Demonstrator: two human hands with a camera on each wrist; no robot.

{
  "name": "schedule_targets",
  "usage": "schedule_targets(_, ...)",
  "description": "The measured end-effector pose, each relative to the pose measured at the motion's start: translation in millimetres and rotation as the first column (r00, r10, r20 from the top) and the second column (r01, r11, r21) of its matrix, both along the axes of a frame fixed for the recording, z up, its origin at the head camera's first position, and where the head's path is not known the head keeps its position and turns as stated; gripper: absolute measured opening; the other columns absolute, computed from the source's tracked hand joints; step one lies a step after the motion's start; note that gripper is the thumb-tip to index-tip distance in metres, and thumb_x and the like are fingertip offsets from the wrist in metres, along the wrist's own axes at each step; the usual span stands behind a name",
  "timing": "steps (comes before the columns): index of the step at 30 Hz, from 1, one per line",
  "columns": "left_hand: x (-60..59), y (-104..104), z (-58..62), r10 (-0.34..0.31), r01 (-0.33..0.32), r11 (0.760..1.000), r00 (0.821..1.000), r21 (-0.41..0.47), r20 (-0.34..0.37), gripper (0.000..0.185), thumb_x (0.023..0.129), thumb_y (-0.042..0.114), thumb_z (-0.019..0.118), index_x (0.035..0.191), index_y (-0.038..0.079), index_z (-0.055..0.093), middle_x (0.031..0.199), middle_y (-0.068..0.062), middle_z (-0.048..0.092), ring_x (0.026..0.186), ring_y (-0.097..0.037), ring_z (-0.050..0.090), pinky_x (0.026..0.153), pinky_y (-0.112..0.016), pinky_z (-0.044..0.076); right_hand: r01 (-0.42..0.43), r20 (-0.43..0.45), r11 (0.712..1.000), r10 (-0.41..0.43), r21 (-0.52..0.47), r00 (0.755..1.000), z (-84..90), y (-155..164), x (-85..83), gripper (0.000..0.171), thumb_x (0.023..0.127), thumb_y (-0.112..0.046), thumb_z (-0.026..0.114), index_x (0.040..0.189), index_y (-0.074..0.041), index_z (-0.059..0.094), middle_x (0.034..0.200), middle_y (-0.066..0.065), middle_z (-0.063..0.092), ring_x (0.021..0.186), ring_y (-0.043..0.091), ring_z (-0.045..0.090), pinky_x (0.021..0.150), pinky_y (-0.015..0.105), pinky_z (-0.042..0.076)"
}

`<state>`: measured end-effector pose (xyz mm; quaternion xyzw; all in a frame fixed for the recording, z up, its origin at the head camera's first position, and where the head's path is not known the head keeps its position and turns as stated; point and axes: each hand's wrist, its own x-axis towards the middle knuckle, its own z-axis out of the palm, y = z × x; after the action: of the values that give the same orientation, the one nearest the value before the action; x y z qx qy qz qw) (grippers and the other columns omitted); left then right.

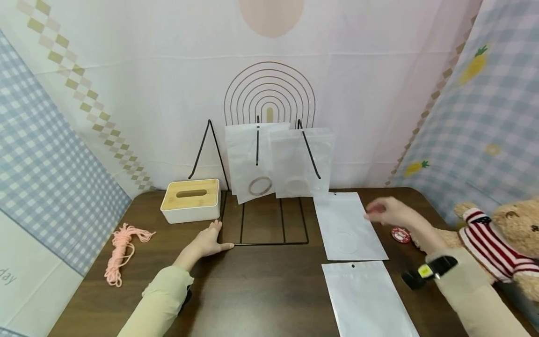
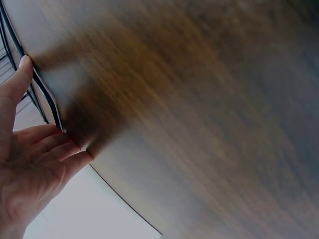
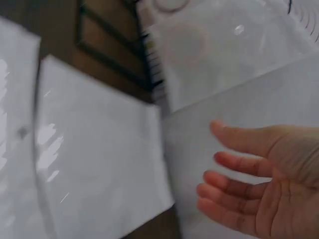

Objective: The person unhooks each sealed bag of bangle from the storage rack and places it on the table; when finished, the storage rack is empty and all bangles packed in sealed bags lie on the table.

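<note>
Far left of the left hand: pink cord bundle [image 1: 122,250] lying loose on the brown table [image 1: 261,295], well apart from the fingers. Just behind the hand, up and left: white tissue box [image 1: 191,200] with a wooden lid, near but not touching.

Left hand [image 1: 209,241]: fingers straight, flat on the table, holding nothing. Fingertips rest against the front left corner of the black wire rack [image 1: 269,229]; the left wrist view shows the thumb [image 2: 17,79] on the wire and the other fingers beside the base rod.

Rack sits between the two hands. Two translucent pouches hang on its uprights: left hanging pouch [image 1: 254,161] has a ring visible inside, right hanging pouch [image 1: 303,161] overlaps it.

Right of the rack: flat pouch [image 1: 347,227] lies on the table, just under and left of the right hand's fingertips. A second flat pouch [image 1: 366,299] lies nearer the person, well in front of that hand.

Right hand [image 1: 389,213]: released, fingers extended, hovering over the far right edge of the flat pouch. Motion blur, so contact can't be told. Right wrist view confirms open palm, nothing gripped.

Just beyond the right hand's wrist: small red round badge [image 1: 400,234] on the table. Farther right: teddy bear [image 1: 501,238] in a striped sweater, lying at the table edge.
</note>
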<state>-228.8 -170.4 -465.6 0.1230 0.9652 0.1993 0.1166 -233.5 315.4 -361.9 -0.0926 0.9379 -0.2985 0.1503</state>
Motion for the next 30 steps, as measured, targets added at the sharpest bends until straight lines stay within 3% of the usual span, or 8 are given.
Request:
schedule_targets(4,0.7,0,-1.4,-0.001,0.001,1.000,1.000,-0.003,0.002,0.087,0.082,0.041,0.064,0.136,-0.016,0.026,0.143,-0.035,0.022,0.134,-0.046,0.023,0.107,-0.054,0.026,0.022,-0.111,0.993,-0.035,-0.115,0.993,30.2,-33,-28.6,0.058,0.089,-0.035,0.058,0.128,0.005,0.044,0.120,0.027,0.053,0.100,0.034,0.058,0.084,0.041,0.051)
schedule_targets(7,0.9,0,-1.9,-0.005,0.005,1.000,1.000,-0.001,-0.003,0.087,0.082,0.041,0.065,0.136,-0.016,0.027,0.143,-0.035,0.023,0.133,-0.046,0.023,0.107,-0.054,0.026,0.046,-0.143,0.975,-0.079,-0.219,0.987,45.3,-56,-47.6,0.070,0.088,-0.040,0.058,0.139,0.000,0.032,0.136,0.027,0.040,0.123,0.041,0.042,0.100,0.051,0.038)
schedule_targets(11,1.5,1,-2.1,0.001,-0.001,1.000,1.000,-0.001,-0.001,0.087,0.081,0.040,0.065,0.136,-0.016,0.027,0.143,-0.035,0.023,0.134,-0.046,0.024,0.107,-0.054,0.026,0.098,-0.160,0.939,-0.158,-0.329,0.974,60.6,-82,-66.2,0.086,0.084,-0.047,0.059,0.146,-0.006,0.016,0.148,0.023,0.025,0.133,0.041,0.029,0.107,0.053,0.029)
schedule_targets(15,2.4,3,-2.6,0.000,-0.001,1.000,1.000,0.007,0.004,0.087,0.081,0.040,0.065,0.136,-0.016,0.027,0.143,-0.035,0.023,0.134,-0.046,0.023,0.107,-0.054,0.026,0.106,-0.211,0.898,-0.213,-0.426,0.954,72.2,-100,-77.0,0.080,0.086,-0.040,0.059,0.145,-0.007,0.017,0.149,0.020,0.024,0.134,0.038,0.030,0.107,0.050,0.030)
schedule_targets(17,2.8,5,-3.2,0.001,-0.001,1.000,1.000,0.014,0.005,0.087,0.082,0.040,0.065,0.136,-0.016,0.027,0.143,-0.035,0.023,0.134,-0.045,0.023,0.107,-0.054,0.025,0.104,-0.262,0.882,-0.247,-0.459,0.933,75.6,-105,-80.2,0.066,0.090,-0.034,0.056,0.142,-0.005,0.027,0.140,0.019,0.040,0.127,0.033,0.041,0.102,0.043,0.038)
schedule_targets(19,3.2,5,-3.8,0.004,-0.005,1.000,1.000,0.016,0.005,0.086,0.082,0.040,0.065,0.136,-0.016,0.027,0.143,-0.034,0.022,0.134,-0.045,0.023,0.107,-0.054,0.025,0.106,-0.317,0.869,-0.286,-0.483,0.904,77.3,-108,-82.1,0.052,0.092,-0.029,0.053,0.134,-0.002,0.040,0.115,0.011,0.060,0.101,0.021,0.057,0.084,0.030,0.048)
schedule_targets(22,3.2,5,-4.4,0.010,-0.010,1.000,1.000,0.013,0.011,0.086,0.082,0.040,0.065,0.137,-0.015,0.026,0.144,-0.034,0.022,0.134,-0.045,0.023,0.108,-0.054,0.025,0.096,-0.377,0.857,-0.320,-0.507,0.869,78.7,-109,-81.4,0.038,0.093,-0.024,0.052,0.117,0.005,0.053,0.070,-0.006,0.058,0.064,0.005,0.047,0.058,0.017,0.042)
schedule_targets(30,-3.3,-1,-1.2,0.016,-0.016,1.000,1.000,0.000,-0.005,0.087,0.082,0.040,0.065,0.136,-0.015,0.026,0.143,-0.034,0.022,0.134,-0.045,0.023,0.107,-0.053,0.026,0.010,-0.365,0.851,-0.235,-0.525,0.901,90.3,-105,-58.2,0.035,0.091,-0.017,0.055,0.114,0.010,0.057,0.059,-0.018,0.055,0.061,-0.001,0.051,0.059,0.013,0.050)
